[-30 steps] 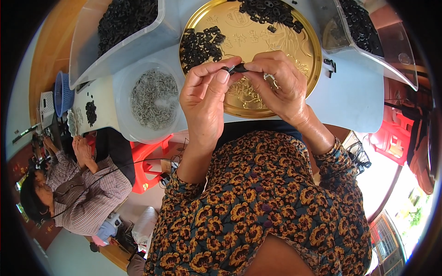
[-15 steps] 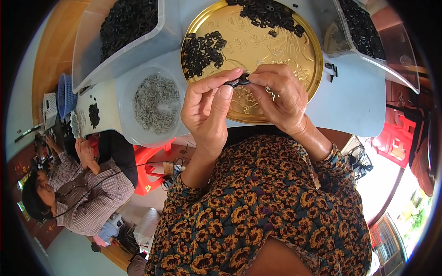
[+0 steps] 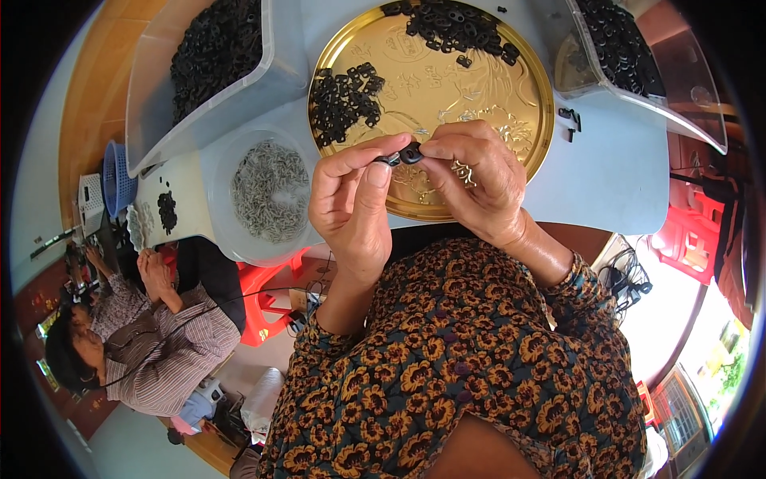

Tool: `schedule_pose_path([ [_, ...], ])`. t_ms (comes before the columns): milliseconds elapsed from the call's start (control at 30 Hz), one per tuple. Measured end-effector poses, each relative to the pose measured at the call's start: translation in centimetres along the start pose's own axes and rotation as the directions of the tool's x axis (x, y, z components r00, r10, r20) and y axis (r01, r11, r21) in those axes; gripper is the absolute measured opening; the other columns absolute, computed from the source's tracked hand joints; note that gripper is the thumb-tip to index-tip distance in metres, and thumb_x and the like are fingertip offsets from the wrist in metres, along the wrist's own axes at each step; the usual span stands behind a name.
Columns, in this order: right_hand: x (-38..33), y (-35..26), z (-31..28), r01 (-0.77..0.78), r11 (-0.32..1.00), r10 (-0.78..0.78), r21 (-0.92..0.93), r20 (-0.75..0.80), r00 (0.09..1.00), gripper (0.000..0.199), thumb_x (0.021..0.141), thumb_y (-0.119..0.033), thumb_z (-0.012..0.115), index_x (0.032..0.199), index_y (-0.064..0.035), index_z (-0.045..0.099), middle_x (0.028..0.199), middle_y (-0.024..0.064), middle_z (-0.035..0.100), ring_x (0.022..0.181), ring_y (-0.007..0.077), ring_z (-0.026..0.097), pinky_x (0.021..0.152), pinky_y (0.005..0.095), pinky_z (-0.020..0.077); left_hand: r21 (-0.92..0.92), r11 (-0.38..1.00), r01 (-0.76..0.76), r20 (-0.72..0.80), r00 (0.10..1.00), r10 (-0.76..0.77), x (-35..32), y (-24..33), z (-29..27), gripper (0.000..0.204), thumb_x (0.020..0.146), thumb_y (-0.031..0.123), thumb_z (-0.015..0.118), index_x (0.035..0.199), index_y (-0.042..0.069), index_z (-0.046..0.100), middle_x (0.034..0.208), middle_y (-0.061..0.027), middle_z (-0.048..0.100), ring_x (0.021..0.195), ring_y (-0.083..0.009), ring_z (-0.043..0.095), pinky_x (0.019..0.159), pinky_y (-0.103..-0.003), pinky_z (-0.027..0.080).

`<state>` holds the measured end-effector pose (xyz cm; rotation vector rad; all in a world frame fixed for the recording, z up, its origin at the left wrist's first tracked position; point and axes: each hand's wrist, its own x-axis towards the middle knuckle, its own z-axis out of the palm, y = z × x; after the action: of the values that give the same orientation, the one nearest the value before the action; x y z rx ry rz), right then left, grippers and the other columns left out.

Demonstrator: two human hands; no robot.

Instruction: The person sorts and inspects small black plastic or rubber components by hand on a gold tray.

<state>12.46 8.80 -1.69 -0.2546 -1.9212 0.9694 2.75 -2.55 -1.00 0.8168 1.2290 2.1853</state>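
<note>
Over the near part of a round golden tray [image 3: 415, 60], my two hands meet fingertip to fingertip. My left hand [image 3: 351, 207] pinches a small black plastic piece [image 3: 384, 160] with a bit of silvery metal at its end. Between thumb and forefinger of my right hand [image 3: 487, 188] is a small black oval piece [image 3: 411, 152], its rounded face showing. The two pieces are touching or nearly so; the fingers hide how they join. On the tray lie a pile of squarish black pieces [image 3: 345, 102] at the left and black oval pieces [image 3: 451, 28] at the back.
A round translucent bowl [image 3: 219, 215] of small silvery springs stands left of the tray. Clear bins [image 3: 279, 80] of black pieces flank it at the back. A few black bits [image 3: 570, 120] lie right of the tray. A co-worker in a striped shirt [image 3: 171, 347] sits at left.
Both hands have shifted slightly left and nearer in the picture. The black piece in my right hand has turned, so its face now shows more. The view itself has tilted a little.
</note>
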Motion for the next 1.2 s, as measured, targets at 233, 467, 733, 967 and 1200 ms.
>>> schedule_pose_path([
  [233, -0.9, 0.6, 0.3, 0.026, 0.999, -0.026, 0.04, 0.005, 1.0, 0.035, 0.067, 0.003, 0.078, 0.097, -0.0052, 0.062, 0.09, 0.0088, 0.064, 0.078, 0.0239, 0.064, 0.06, 0.0312, 0.0539, 0.051, 0.998, -0.043, 0.036, 0.999, 0.041, -0.2, -0.1, -0.3, 0.017, 0.094, 0.003, 0.049, 0.11, -0.003, 0.052, 0.11, -0.0231, 0.062, 0.104, -0.0339, 0.061, 0.095, -0.045, 0.048],
  [467, -1.1, 0.3, 0.4, 0.041, 0.999, -0.04, 0.036, -0.011, 0.999, 0.035, 0.067, 0.002, 0.077, 0.097, -0.0043, 0.061, 0.09, 0.009, 0.063, 0.078, 0.0245, 0.064, 0.06, 0.0319, 0.0539, 0.028, 0.998, -0.054, 0.064, 0.997, 0.052, -0.3, 0.0, -0.1, 0.018, 0.093, 0.003, 0.05, 0.11, -0.002, 0.052, 0.108, -0.0231, 0.062, 0.104, -0.0343, 0.061, 0.094, -0.044, 0.048],
  [733, -1.0, 0.3, 0.6, -0.039, 0.997, 0.039, 0.07, 0.003, 0.999, 0.02, 0.079, -0.001, 0.073, 0.096, -0.0023, 0.062, 0.083, 0.0074, 0.064, 0.072, 0.02, 0.064, 0.058, 0.0286, 0.0526, 0.101, 0.994, 0.031, -0.026, 0.999, -0.029, -0.8, -0.1, 0.2, 0.016, 0.095, 0.002, 0.049, 0.109, -0.003, 0.053, 0.107, -0.0216, 0.062, 0.103, -0.0293, 0.062, 0.092, -0.042, 0.05],
  [967, 0.2, -1.9, -1.6, -0.785, -0.176, 0.671, 0.595, 0.655, 0.346, 0.023, 0.098, -0.024, 0.056, 0.091, -0.0023, 0.06, 0.069, -0.0019, 0.054, 0.049, 0.0021, 0.039, 0.043, 0.0186, 0.0298, -0.186, 0.948, 0.259, -0.156, 0.945, -0.288, -0.9, -0.7, 0.1, 0.013, 0.095, 0.004, 0.054, 0.107, -0.002, 0.054, 0.105, -0.014, 0.063, 0.101, -0.0225, 0.062, 0.091, -0.036, 0.05],
  [1200, 1.8, -0.5, -1.6, -0.399, -0.437, 0.627, 0.806, 0.591, 0.507, 0.037, 0.1, -0.037, 0.047, 0.104, -0.0019, 0.057, 0.088, 0.0046, 0.058, 0.064, 0.0079, 0.043, 0.054, 0.0226, 0.0353, -0.055, 0.985, 0.166, -0.038, 0.985, -0.168, -1.6, -0.1, 0.8, 0.014, 0.094, 0.002, 0.054, 0.108, -0.002, 0.054, 0.105, -0.015, 0.063, 0.092, -0.0195, 0.061, 0.086, -0.034, 0.05],
])
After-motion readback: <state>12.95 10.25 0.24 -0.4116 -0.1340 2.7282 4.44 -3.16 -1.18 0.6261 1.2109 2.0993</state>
